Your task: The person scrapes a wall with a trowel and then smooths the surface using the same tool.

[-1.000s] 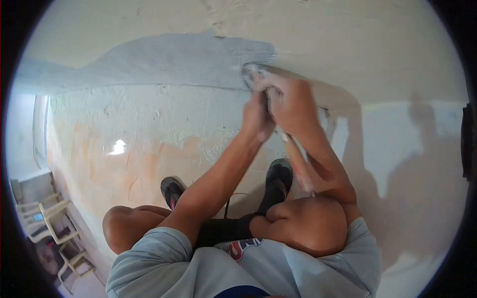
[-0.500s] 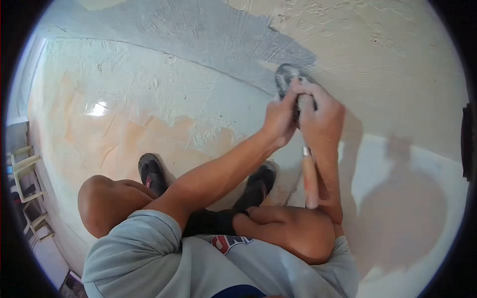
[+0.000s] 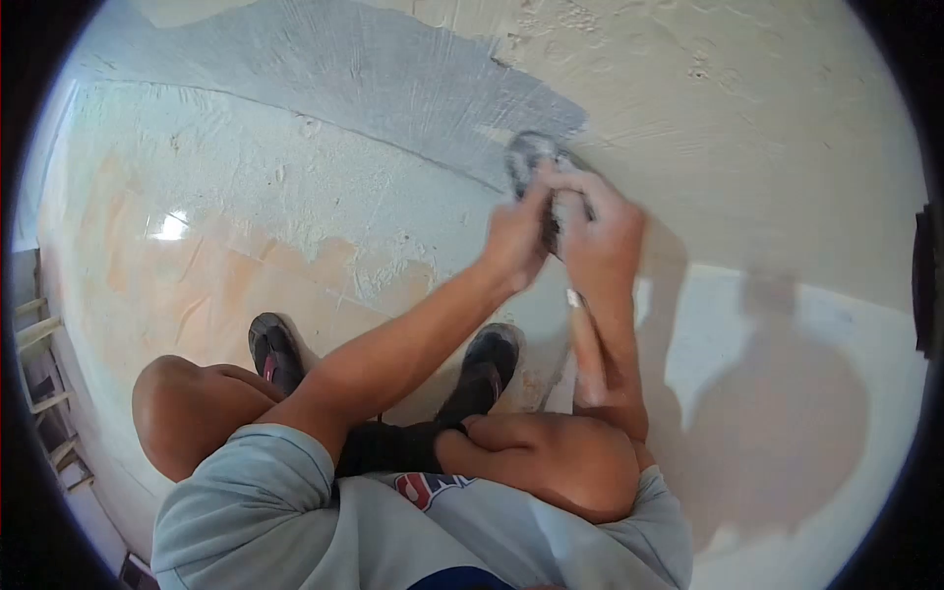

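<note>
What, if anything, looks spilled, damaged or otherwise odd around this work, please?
Two things look slightly odd: pale, lumpy residue is smeared raggedly over the peach-toned floor, though I cannot tell whether it was spilled, and the grey patch on the wall ends in a jagged edge. The latter may simply be unfinished work.

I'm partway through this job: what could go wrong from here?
Left hand and right hand crowd the dark tool, seemingly near the rough surface, so knuckles might scrape if it slips. The wooden handle sits close to the right forearm and right knee, and could knock either one.
</note>
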Demonstrator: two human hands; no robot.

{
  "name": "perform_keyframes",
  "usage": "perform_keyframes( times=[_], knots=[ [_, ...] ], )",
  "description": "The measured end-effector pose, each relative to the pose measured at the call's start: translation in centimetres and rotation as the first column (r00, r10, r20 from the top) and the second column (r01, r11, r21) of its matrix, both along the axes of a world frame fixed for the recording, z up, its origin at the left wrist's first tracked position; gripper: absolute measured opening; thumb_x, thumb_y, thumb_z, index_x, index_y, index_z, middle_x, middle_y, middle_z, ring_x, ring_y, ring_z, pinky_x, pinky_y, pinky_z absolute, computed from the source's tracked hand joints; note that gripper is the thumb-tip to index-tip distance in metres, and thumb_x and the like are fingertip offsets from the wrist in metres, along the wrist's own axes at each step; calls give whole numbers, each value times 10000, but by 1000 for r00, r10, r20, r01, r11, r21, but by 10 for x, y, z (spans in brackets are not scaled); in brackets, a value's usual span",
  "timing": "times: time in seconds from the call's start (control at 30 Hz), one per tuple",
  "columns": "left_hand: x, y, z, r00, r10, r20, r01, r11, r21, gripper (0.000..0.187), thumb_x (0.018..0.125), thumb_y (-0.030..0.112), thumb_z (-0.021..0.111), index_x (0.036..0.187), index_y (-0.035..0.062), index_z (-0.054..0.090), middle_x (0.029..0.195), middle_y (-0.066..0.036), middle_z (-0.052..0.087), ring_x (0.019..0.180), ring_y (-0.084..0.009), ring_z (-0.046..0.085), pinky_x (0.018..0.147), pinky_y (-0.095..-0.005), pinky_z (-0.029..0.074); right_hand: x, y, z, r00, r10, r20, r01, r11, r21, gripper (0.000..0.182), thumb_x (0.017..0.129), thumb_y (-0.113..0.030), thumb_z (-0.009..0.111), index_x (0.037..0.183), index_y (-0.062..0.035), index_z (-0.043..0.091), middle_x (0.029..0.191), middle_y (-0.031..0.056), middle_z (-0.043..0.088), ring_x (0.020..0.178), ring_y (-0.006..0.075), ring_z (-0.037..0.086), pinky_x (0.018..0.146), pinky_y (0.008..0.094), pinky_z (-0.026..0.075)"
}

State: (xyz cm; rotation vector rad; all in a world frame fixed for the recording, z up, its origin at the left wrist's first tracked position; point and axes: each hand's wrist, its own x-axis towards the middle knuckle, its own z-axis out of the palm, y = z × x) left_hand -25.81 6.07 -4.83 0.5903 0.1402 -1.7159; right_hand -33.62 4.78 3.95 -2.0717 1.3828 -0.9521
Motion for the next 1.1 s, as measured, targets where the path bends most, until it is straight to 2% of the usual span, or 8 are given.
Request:
perform_keyframes(
  times=[0.07, 0.47, 0.57, 0.67, 0.8, 0.83, 1.03, 1.1],
  knots=[
    [-9, 4, 42, 999, 21, -32, -19, 998, 60, 439, 1032, 365, 690, 1136, -60, 658, 1039, -62, 686, 900, -142, 662, 739, -330, 558, -16, 3, 18, 1000, -29, -11, 28, 999, -42, 174, 957, -58, 599, 1004, -66, 766, 883, 209, 740, 758, 291, 752, 685, 358, 551],
    [-18, 4, 32, 999, -49, -15, 48, 998, -39, 424, 1042, 448, 646, 1171, 43, 651, 1068, -45, 671, 931, -135, 661, 759, -308, 584, -14, 7, 33, 974, -94, -207, 80, 994, -73, 182, 927, -14, 596, 975, -38, 770, 868, 155, 757, 787, 255, 758, 731, 348, 562],
    [-18, 7, 40, 989, -148, -16, 148, 989, -22, 375, 1012, 398, 713, 1095, 33, 689, 979, -46, 698, 861, -155, 691, 693, -360, 580, -29, 9, 33, 992, -114, -48, 113, 993, -12, 162, 929, -38, 618, 977, -64, 770, 874, 160, 744, 765, 287, 743, 711, 346, 554],
    [-21, 3, 40, 996, -71, -53, 71, 997, 3, 367, 1014, 392, 711, 1101, 36, 686, 986, -46, 695, 860, -156, 690, 692, -358, 580, -15, 8, 44, 979, -105, -172, 97, 994, -59, 152, 929, -33, 624, 968, -46, 770, 875, 152, 757, 774, 269, 749, 725, 334, 557],
    [-21, 5, 46, 987, -155, 38, 156, 987, -42, 426, 1064, 457, 598, 1193, 52, 629, 1084, -29, 680, 982, -132, 673, 814, -328, 589, -28, 5, 32, 996, -85, -22, 82, 990, -114, 137, 924, -50, 639, 969, -74, 766, 827, 169, 721, 722, 319, 718, 679, 346, 541],
    [-20, 7, 51, 988, -149, 41, 150, 988, -31, 408, 1064, 448, 602, 1194, 62, 631, 1087, -31, 681, 983, -134, 674, 838, -327, 585, -26, 9, 39, 987, -138, -88, 134, 990, -55, 122, 907, 13, 639, 960, 0, 748, 871, 141, 757, 815, 192, 732, 789, 309, 548],
    [-25, 4, 40, 991, -135, 12, 136, 989, -57, 364, 1062, 430, 614, 1168, 82, 639, 1043, -15, 677, 958, -137, 669, 835, -317, 571, -30, 8, 29, 994, -110, -9, 109, 992, -62, 143, 921, -17, 632, 981, -15, 762, 861, 138, 757, 776, 206, 732, 763, 317, 552],
    [-29, 4, 22, 997, -78, 21, 79, 994, -76, 387, 1085, 440, 563, 1188, 74, 637, 1032, -29, 673, 934, -144, 669, 804, -319, 569, -20, 9, 29, 981, -134, -137, 142, 988, 54, 152, 924, -16, 634, 997, -29, 766, 861, 142, 760, 779, 211, 742, 753, 310, 558]
  ],
)
